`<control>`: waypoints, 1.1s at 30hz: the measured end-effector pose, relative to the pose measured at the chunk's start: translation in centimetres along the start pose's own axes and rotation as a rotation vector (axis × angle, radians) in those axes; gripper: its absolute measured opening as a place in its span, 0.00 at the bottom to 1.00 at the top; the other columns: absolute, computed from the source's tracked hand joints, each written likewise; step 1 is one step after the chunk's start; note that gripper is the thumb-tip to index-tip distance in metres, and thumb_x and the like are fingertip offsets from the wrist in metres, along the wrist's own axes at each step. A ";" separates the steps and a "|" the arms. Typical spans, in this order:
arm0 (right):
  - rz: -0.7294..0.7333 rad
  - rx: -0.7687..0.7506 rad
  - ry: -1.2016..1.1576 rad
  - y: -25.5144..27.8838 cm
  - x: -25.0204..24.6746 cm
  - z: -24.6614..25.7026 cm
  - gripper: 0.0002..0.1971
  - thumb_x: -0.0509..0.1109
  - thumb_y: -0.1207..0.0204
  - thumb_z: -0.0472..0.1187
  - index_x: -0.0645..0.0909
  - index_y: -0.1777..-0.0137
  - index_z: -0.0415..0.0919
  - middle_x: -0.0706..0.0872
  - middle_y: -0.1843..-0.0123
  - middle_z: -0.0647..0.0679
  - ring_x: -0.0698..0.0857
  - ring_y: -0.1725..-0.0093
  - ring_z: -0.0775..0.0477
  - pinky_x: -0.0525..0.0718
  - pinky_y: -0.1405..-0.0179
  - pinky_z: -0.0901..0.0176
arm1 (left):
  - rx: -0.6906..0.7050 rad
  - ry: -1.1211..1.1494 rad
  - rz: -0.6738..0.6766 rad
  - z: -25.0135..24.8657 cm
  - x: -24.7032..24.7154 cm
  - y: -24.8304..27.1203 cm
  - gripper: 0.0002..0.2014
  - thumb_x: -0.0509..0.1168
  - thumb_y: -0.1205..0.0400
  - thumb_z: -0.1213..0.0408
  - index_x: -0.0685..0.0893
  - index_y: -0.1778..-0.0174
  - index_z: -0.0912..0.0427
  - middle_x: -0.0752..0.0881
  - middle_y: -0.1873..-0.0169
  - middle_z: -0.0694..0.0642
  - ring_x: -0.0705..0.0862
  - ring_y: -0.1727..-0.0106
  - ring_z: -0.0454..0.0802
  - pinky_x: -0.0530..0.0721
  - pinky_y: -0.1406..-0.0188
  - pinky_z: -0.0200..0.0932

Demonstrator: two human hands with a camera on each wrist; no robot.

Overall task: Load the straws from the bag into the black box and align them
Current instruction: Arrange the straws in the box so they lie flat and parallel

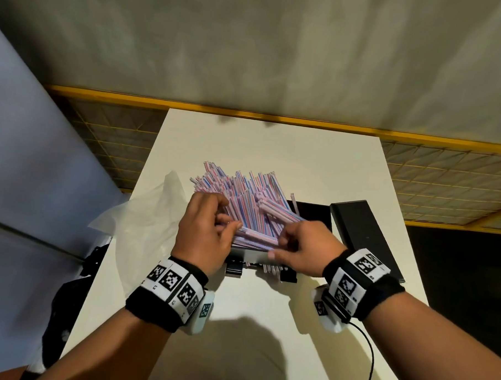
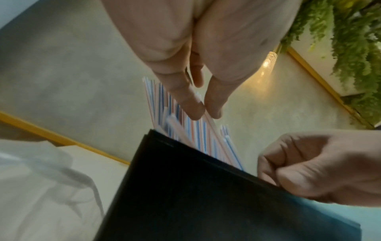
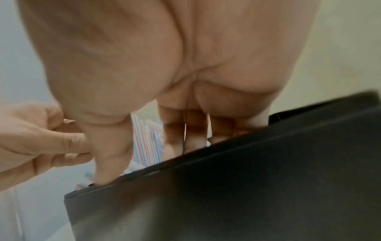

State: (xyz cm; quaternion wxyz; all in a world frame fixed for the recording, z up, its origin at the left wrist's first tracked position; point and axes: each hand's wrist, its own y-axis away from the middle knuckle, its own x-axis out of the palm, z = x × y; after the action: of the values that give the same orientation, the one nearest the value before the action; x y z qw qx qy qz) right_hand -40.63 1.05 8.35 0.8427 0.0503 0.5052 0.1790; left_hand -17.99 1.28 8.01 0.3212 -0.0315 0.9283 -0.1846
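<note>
White table [image 1: 274, 139], both hands among straws [image 1: 243, 189]; wrist views show black box [image 2: 185, 187]

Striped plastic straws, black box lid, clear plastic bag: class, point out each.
Striped plastic straws [image 1: 243, 189]: head view, middle of the fanned bundle.
Black box lid [image 1: 365, 235]: head view, flat top face.
Clear plastic bag [image 1: 145, 214]: head view, crumpled middle.

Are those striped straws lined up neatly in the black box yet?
No. The straws fan out crookedly, their far ends sticking past the black box, and several cross each other.
</note>
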 end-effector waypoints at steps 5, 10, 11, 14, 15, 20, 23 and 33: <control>0.173 0.078 0.159 0.3 1.2 -0.4 0.20 0.75 0.27 0.60 0.88 0.46 0.45 0.89 0.54 0.49 0.86 0.51 0.47 0.85 0.49 0.55 | 0.134 -0.228 0.024 1.0 0.4 0.0 0.12 0.79 0.27 0.64 0.80 0.64 0.61 0.80 0.66 0.53 0.79 0.64 0.56 0.78 0.67 0.48; 0.206 0.158 0.233 -0.2 1.5 -0.2 0.21 0.73 0.27 0.62 0.86 0.57 0.42 0.87 0.62 0.47 0.84 0.60 0.46 0.84 0.58 0.57 | -0.040 -0.083 -0.124 0.8 -0.4 0.9 0.18 0.69 0.23 0.48 0.75 0.69 0.58 0.73 0.74 0.47 0.72 0.73 0.49 0.72 0.74 0.44; 0.215 0.166 0.235 -0.3 1.5 -0.2 0.21 0.73 0.26 0.61 0.85 0.59 0.42 0.85 0.64 0.47 0.83 0.62 0.46 0.81 0.62 0.59 | -0.093 -0.053 -0.140 0.8 -0.5 1.3 0.19 0.68 0.24 0.46 0.74 0.71 0.57 0.71 0.77 0.45 0.70 0.75 0.46 0.71 0.75 0.43; 0.257 0.210 0.234 -0.9 1.4 0.0 0.20 0.73 0.27 0.62 0.81 0.64 0.44 0.82 0.67 0.48 0.82 0.63 0.47 0.79 0.65 0.59 | -0.266 -0.053 -0.060 1.3 -0.6 2.3 0.25 0.64 0.27 0.39 0.73 0.77 0.57 0.71 0.84 0.47 0.73 0.79 0.44 0.75 0.75 0.41; 0.274 0.220 0.254 -1.1 1.3 0.1 0.21 0.72 0.27 0.63 0.81 0.64 0.44 0.82 0.66 0.48 0.83 0.63 0.47 0.81 0.64 0.59 | -0.282 -0.120 0.010 1.6 -0.6 2.6 0.27 0.63 0.29 0.36 0.74 0.78 0.57 0.74 0.84 0.48 0.76 0.78 0.47 0.78 0.74 0.43; 0.343 0.234 0.227 -1.9 1.4 0.2 0.20 0.73 0.30 0.65 0.83 0.59 0.47 0.84 0.64 0.50 0.84 0.60 0.47 0.81 0.63 0.58 | -0.059 -0.225 0.253 2.2 0.0 2.7 0.19 0.70 0.32 0.39 0.76 0.72 0.51 0.78 0.74 0.45 0.78 0.71 0.49 0.81 0.71 0.44; 0.353 0.261 0.152 -2.0 1.2 0.1 0.21 0.76 0.33 0.64 0.86 0.55 0.47 0.88 0.60 0.50 0.85 0.59 0.49 0.86 0.55 0.55 | 0.008 -0.188 0.266 2.3 0.6 2.2 0.12 0.71 0.29 0.49 0.82 0.69 0.54 0.82 0.72 0.48 0.80 0.71 0.51 0.84 0.70 0.49; 0.442 0.217 0.073 -2.1 0.3 0.2 0.30 0.79 0.30 0.57 0.79 0.30 0.47 0.86 0.38 0.52 0.84 0.42 0.47 0.78 0.46 0.61 | 0.095 -0.123 0.181 1.5 1.0 0.9 0.06 0.75 0.25 0.64 0.86 0.66 0.58 0.85 0.71 0.51 0.82 0.71 0.52 0.83 0.71 0.46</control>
State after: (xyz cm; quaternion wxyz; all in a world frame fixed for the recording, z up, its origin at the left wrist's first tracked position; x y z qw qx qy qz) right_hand -39.76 -0.80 7.60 0.7540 0.2434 0.5282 0.3054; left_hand -17.80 1.43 6.02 0.3941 0.0565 0.8961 -0.1963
